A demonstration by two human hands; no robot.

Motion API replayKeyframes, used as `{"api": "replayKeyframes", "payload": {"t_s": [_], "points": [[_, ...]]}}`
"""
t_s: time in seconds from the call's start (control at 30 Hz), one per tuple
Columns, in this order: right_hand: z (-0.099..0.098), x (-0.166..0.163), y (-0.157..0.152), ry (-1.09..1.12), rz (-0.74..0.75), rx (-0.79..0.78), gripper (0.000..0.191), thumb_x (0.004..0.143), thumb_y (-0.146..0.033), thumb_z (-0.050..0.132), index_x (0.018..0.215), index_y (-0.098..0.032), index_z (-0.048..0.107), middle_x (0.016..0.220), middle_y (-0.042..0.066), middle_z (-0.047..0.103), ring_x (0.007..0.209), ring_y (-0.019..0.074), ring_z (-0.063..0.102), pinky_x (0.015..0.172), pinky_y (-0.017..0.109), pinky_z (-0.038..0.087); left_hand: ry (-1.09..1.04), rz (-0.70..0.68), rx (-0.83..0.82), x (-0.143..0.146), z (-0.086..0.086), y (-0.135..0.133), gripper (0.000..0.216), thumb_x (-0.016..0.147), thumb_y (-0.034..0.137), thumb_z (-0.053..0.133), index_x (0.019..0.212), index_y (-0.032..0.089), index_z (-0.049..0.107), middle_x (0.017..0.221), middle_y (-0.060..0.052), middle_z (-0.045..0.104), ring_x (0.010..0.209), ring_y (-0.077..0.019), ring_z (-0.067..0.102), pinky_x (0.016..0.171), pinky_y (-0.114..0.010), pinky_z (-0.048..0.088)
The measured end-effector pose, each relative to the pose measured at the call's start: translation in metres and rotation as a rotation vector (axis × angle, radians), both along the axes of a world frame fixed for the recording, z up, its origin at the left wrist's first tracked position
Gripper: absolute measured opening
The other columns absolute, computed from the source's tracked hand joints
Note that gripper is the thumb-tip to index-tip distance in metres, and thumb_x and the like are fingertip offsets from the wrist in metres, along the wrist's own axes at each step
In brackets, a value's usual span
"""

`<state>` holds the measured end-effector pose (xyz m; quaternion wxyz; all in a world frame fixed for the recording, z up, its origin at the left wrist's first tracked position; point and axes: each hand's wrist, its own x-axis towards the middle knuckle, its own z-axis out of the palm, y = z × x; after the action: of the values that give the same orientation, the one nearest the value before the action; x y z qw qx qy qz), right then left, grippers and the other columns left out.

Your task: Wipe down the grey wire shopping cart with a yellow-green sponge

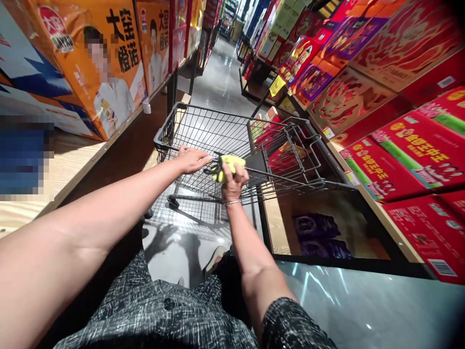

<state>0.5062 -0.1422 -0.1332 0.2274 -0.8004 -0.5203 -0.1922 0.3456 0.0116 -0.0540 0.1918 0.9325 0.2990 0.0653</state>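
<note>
A black wire shopping cart (214,121) stands tilted across the view in front of me. My left hand (193,160) is closed over its handle, thumb pointing right along the bar; its fingertips are partly hidden. To the right, my right hand (234,178) grips a bunched yellow-and-black glove (222,168), pressed against the cart handle. Whether there is one glove or a pair, I cannot tell. Some red packages (271,127) show through the mesh on the cart's right side; whether they lie inside or behind it is unclear.
Orange boxes (119,72) line a wooden shelf on the left. Red boxes (410,145) are stacked along the right shelf, close to the cart's side. Purple packs (319,235) sit low beneath it. A grey floor aisle (221,72) runs ahead between the shelves.
</note>
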Motion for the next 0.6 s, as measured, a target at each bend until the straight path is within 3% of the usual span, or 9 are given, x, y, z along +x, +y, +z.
{"api": "replayKeyframes", "payload": {"t_s": [0.1, 0.2, 0.3, 0.37, 0.43, 0.5, 0.6], "points": [[-0.048, -0.038, 0.008, 0.0, 0.14, -0.225, 0.048, 0.094, -0.015, 0.047, 0.132, -0.041, 0.06, 0.137, 0.006, 0.05, 0.125, 0.027, 0.035, 0.102, 0.047, 0.037, -0.013, -0.011, 0.048, -0.001, -0.004, -0.002, 0.058, 0.099, 0.058, 0.019, 0.126, 0.033, 0.063, 0.128, -0.003, 0.065, 0.122, -0.0291, 0.051, 0.104, -0.051, 0.022], [-0.094, -0.061, 0.001, -0.032, 0.258, -0.452, 0.041, 0.094, -0.016, 0.052, 0.127, -0.036, 0.064, 0.134, 0.005, 0.057, 0.116, 0.0249, 0.044, 0.093, 0.045, 0.04, -0.004, -0.045, 0.072, -0.007, -0.006, 0.001, 0.056, 0.099, 0.056, 0.018, 0.128, 0.035, 0.061, 0.129, -0.002, 0.064, 0.119, -0.0284, 0.051, 0.102, -0.05, 0.023], [-0.116, -0.066, -0.013, -0.047, 0.283, -0.511, 0.027, 0.088, -0.014, 0.061, 0.108, -0.027, 0.073, 0.124, 0.006, 0.064, 0.106, 0.0227, 0.05, 0.086, 0.042, 0.041, 0.015, -0.052, 0.075, -0.011, -0.007, 0.003, 0.053, 0.1, 0.055, 0.02, 0.13, 0.037, 0.06, 0.129, -0.001, 0.064, 0.12, -0.0278, 0.05, 0.102, -0.049, 0.023], [-0.111, -0.058, -0.023, -0.067, 0.289, -0.482, 0.027, 0.087, -0.015, 0.062, 0.107, -0.028, 0.073, 0.122, 0.006, 0.065, 0.104, 0.022, 0.052, 0.084, 0.04, 0.04, 0.013, -0.051, 0.083, -0.012, -0.007, 0.005, 0.051, 0.1, 0.053, 0.022, 0.131, 0.037, 0.059, 0.129, -0.001, 0.064, 0.121, -0.0274, 0.049, 0.103, -0.048, 0.023], [-0.091, -0.042, -0.034, -0.097, 0.296, -0.442, 0.034, 0.09, -0.017, 0.06, 0.118, -0.034, 0.07, 0.126, 0.005, 0.063, 0.108, 0.0226, 0.051, 0.085, 0.039, 0.041, 0.01, -0.05, 0.098, -0.012, -0.008, 0.006, 0.049, 0.1, 0.051, 0.024, 0.129, 0.036, 0.061, 0.128, -0.001, 0.064, 0.122, -0.0273, 0.049, 0.104, -0.048, 0.023], [-0.058, -0.019, -0.046, -0.13, 0.268, -0.363, 0.039, 0.093, -0.021, 0.057, 0.126, -0.04, 0.065, 0.13, 0.005, 0.06, 0.113, 0.024, 0.047, 0.088, 0.04, 0.041, 0.016, -0.049, 0.102, -0.012, -0.007, 0.007, 0.049, 0.099, 0.05, 0.025, 0.126, 0.034, 0.063, 0.128, -0.002, 0.065, 0.121, -0.0269, 0.05, 0.105, -0.048, 0.023], [-0.005, 0.017, -0.066, -0.2, 0.118, -0.103, 0.041, 0.093, -0.022, 0.058, 0.128, -0.042, 0.064, 0.13, 0.006, 0.056, 0.118, 0.0256, 0.041, 0.096, 0.042, 0.039, 0.043, -0.018, 0.072, -0.01, -0.002, 0.004, 0.049, 0.099, 0.049, 0.026, 0.12, 0.031, 0.066, 0.128, -0.003, 0.065, 0.125, -0.0274, 0.048, 0.108, -0.051, 0.019]]}}
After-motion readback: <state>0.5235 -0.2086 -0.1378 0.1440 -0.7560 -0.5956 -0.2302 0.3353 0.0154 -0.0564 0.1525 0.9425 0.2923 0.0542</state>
